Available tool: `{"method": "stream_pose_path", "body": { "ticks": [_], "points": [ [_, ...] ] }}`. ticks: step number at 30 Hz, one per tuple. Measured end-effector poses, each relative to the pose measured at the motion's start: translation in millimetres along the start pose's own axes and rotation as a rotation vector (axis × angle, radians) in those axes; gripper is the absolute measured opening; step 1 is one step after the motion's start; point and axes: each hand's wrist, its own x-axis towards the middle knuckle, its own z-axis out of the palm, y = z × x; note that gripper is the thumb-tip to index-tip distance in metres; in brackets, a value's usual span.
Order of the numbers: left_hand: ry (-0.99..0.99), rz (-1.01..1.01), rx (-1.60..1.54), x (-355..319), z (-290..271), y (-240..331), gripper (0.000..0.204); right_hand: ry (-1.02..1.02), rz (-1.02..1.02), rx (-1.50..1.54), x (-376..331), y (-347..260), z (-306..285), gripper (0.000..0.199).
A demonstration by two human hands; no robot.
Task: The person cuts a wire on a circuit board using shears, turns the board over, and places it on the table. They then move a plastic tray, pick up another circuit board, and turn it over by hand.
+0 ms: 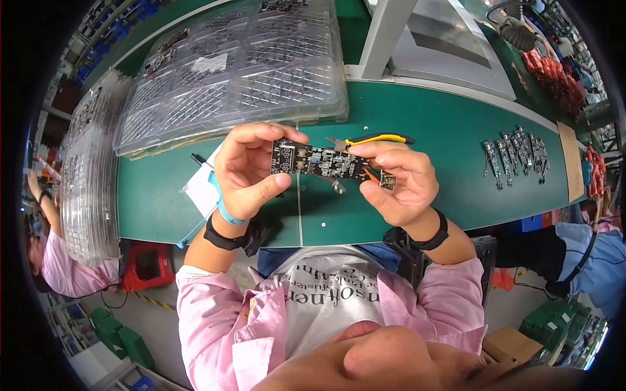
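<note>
A: Surface: green bench (pixel 450 130), with clear plastic trays (pixel 342 98) at its far left. I hold the black circuit board (pixel 319 161) above its middle.

B: Finger state?

A: Left hand (pixel 241 173): thumb and fingers clamped on the board's left end. Right hand (pixel 407 179): closed on the right end, beside the orange wire (pixel 372 175) and small board (pixel 388 181); exact contact is partly hidden.

B: Fault risks?

A: 1. Joint failure: pulling or twisting the small board could strain the wire. 2. Impact: a loosened grip could drop the assembly near the yellow-handled pliers (pixel 381 138).
</note>
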Motion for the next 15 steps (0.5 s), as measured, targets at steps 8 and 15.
{"method": "stream_pose_path", "body": {
  "ticks": [8,15],
  "points": [
    [0.057,-0.01,0.005,-1.4,-0.2,-2.6,0.044,0.024,0.085,0.096,-3.9,-3.9,0.4,0.033],
    [0.077,-0.007,0.003,-2.5,-0.3,-3.1,0.044,0.017,0.074,0.056,-5.1,-3.8,-2.0,0.033]
  ]
}}
